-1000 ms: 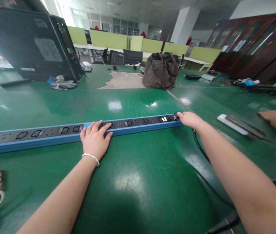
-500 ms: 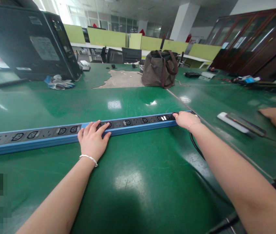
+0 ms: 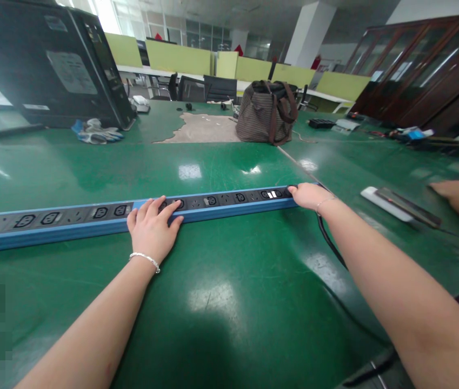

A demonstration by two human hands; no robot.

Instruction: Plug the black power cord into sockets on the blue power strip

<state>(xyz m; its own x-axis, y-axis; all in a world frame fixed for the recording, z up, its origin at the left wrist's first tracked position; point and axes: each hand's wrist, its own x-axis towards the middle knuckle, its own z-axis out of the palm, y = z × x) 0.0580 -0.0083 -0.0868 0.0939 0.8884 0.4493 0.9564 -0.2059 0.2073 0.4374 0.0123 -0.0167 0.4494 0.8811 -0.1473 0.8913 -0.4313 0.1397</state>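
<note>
A long blue power strip (image 3: pixel 229 206) with a black face of several sockets lies across the green tabletop, running off the left edge. My left hand (image 3: pixel 153 221) rests on top of it near the middle, fingers spread and thumb by the near side. It wears a beaded bracelet. Around the strip's right end my right hand (image 3: pixel 308 195) is closed, its fingers partly hidden behind the hand. Below the right wrist a black cable (image 3: pixel 330 243) curves toward me and passes behind my forearm.
A black computer case (image 3: pixel 71 70) and gloves (image 3: pixel 96 132) stand at the far left; a brown bag (image 3: pixel 265 113) sits beyond the strip. Another person's hand (image 3: pixel 452 194) is at right, near a white bar-shaped object (image 3: pixel 383 202). Torn grey covering (image 3: pixel 205 129) lies behind.
Both hands keep their places on the power strip. The strip and left hand appear shifted very slightly left in the view.
</note>
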